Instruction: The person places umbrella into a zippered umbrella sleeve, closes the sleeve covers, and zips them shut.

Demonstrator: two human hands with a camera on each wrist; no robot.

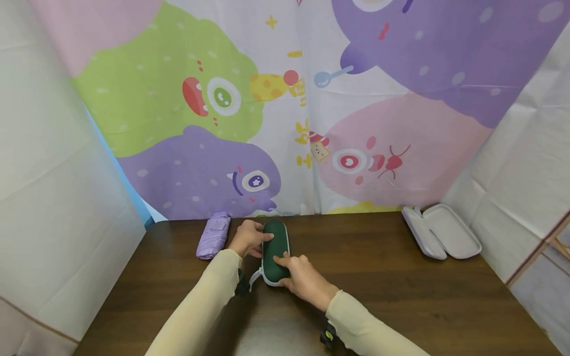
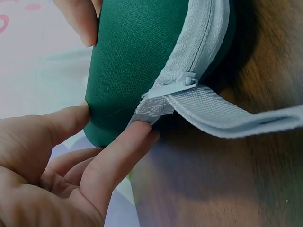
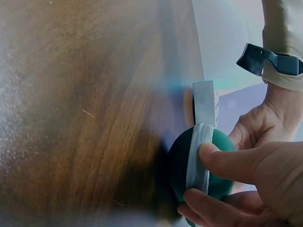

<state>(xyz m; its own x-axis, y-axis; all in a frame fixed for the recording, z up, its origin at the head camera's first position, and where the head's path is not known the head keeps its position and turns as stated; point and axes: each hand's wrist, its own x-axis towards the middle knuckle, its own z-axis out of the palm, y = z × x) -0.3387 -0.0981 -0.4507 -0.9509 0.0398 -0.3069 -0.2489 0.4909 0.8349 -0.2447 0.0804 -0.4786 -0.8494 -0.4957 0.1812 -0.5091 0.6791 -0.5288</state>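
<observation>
A dark green zip-up glasses case (image 1: 276, 243) is between both hands over the table's far middle, its long side pointing away from me. My left hand (image 1: 247, 238) holds its left side, thumb on the green shell and fingers along the edge by the pale grey zip (image 2: 201, 38). At the near end, my right hand (image 1: 307, 279) pinches the case, thumb and fingers on either side of the zip band. The zip pull (image 2: 173, 88) lies beside a fabric wrist loop (image 2: 213, 109) that sticks out near my left fingertips. The visible stretch of zip looks closed.
A folded lilac umbrella (image 1: 214, 236) lies left of my left hand. At the far right of the brown table (image 1: 378, 277), a pale grey case (image 1: 451, 232) lies opened out. Cartoon-printed cloth (image 1: 285, 113) hangs behind the table, with white sheets at both sides.
</observation>
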